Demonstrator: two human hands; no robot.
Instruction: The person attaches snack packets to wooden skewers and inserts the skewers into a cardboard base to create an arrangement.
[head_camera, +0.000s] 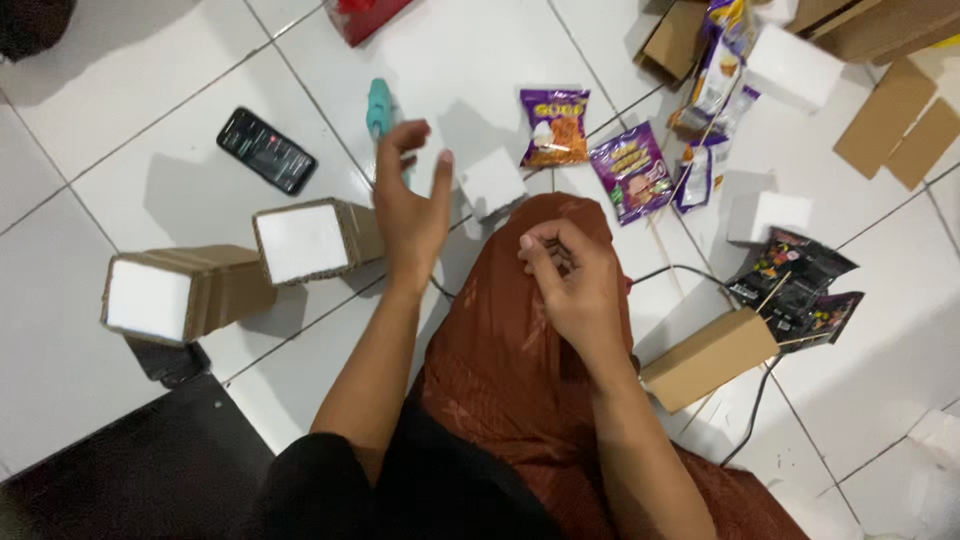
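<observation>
My left hand (410, 200) is raised over the white tiled floor with its fingers spread and nothing in it. It hovers just in front of a teal glue gun (380, 108). My right hand (565, 275) rests over my rust-brown skirt (500, 330) with the fingers curled in; whether it pinches something thin I cannot tell. A small white foam block (492, 182) lies between the hands. Two cardboard-wrapped foam blocks (315, 240) (180, 292) stand to the left.
A black phone (266, 150) lies at the upper left. Snack packets (553, 125) (630, 170) (800, 285), some on skewers, are scattered right. A cardboard box (708, 358), loose cardboard (900, 120), foam pieces (790, 65) and a black cable (750, 410) lie on the right.
</observation>
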